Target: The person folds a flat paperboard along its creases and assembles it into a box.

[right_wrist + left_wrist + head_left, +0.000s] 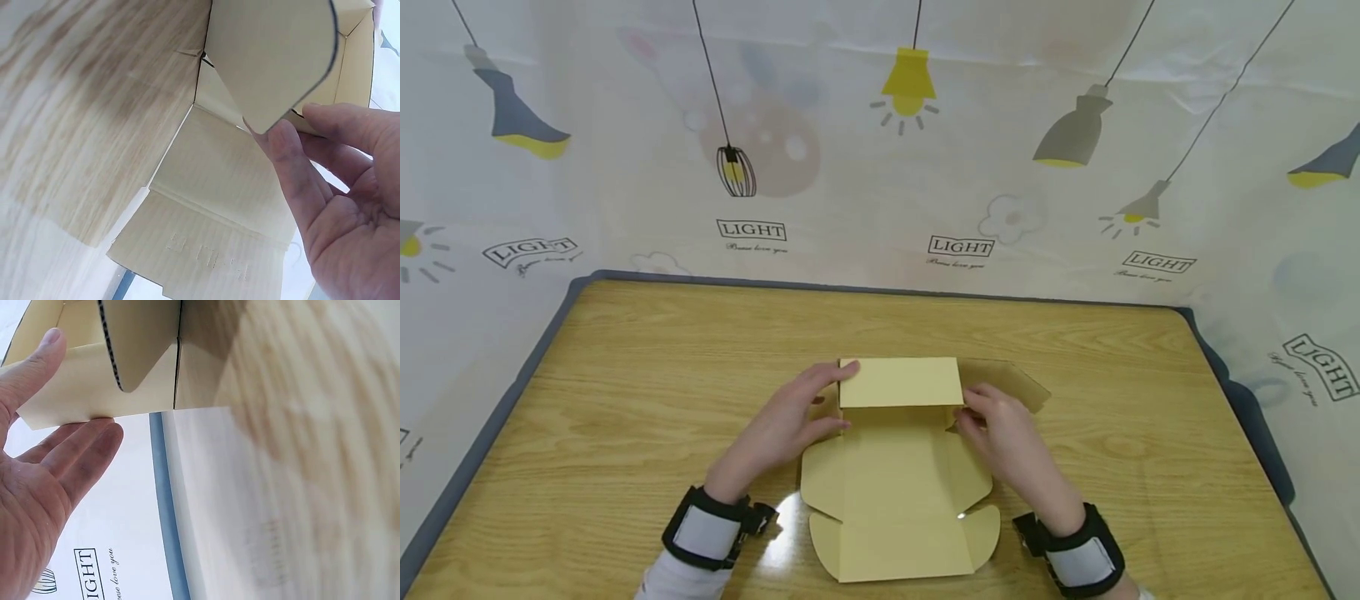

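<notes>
A partly folded yellow-tan cardboard box [895, 479] lies on the table, its far end folded up into a raised wall [901, 383]. Rounded flaps stick out along both sides of the near part. My left hand [786, 421] holds the left end of that wall, thumb over its top edge and fingers against the outer face in the left wrist view. At the other end, my right hand [1009, 433] pinches the wall's corner. The right wrist view shows its fingertips at the tip of a rounded side flap [269, 56]. A side panel [1007, 379] juts out to the right.
The wood-grain table [647, 400] has a blue-grey edge. Behind it and at both sides hangs a white sheet [850, 208] printed with lamps. Each wrist wears a black strap [707, 529] with a small device on it.
</notes>
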Demonstrator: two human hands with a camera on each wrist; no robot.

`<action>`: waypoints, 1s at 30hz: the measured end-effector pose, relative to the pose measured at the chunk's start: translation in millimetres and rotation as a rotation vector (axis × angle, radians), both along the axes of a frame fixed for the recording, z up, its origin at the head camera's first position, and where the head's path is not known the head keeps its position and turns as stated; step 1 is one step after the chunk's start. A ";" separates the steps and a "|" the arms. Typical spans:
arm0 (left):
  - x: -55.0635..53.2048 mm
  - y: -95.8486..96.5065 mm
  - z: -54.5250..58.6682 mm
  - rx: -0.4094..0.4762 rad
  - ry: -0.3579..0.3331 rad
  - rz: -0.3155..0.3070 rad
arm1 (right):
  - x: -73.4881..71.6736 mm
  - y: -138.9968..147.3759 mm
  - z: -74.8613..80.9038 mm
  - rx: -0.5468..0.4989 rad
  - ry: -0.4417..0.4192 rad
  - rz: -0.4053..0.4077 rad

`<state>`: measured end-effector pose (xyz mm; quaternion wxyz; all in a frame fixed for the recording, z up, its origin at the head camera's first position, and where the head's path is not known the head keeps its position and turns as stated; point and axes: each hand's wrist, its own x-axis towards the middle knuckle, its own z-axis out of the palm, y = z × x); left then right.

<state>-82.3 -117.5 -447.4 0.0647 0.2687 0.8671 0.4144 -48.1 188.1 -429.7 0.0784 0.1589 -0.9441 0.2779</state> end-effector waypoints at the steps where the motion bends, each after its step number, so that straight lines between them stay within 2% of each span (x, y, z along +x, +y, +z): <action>1: 0.0 0.0 0.3 -0.001 -0.003 0.000 | 0.0 0.0 -0.2 0.002 0.006 0.000; 5: 0.3 -0.3 1.5 -0.011 -0.003 0.002 | -0.8 1.2 -1.2 -0.008 0.015 0.005; 9: 0.4 -0.8 2.1 -0.010 0.008 0.002 | -1.0 4.8 1.1 -0.013 -0.027 0.010; 13: 0.0 -0.9 1.6 -0.011 0.020 0.000 | -0.5 10.1 7.4 0.036 -0.056 0.005; 16: -0.4 -0.5 1.1 -0.013 0.020 -0.002 | 1.1 14.9 13.4 0.065 -0.013 0.010; 22: -0.7 -0.1 0.6 -0.009 0.017 -0.003 | 0.3 29.6 21.8 0.039 0.175 0.028; 25: -0.9 -0.2 0.2 -0.012 0.020 -0.001 | -3.2 39.3 22.5 0.036 0.230 0.019; 28: -1.0 -0.4 -0.4 -0.014 0.018 0.001 | -6.1 48.0 20.9 0.048 0.201 0.008; 30: -1.1 -0.3 -0.6 -0.012 0.014 0.000 | -7.3 52.3 20.1 0.057 0.135 -0.001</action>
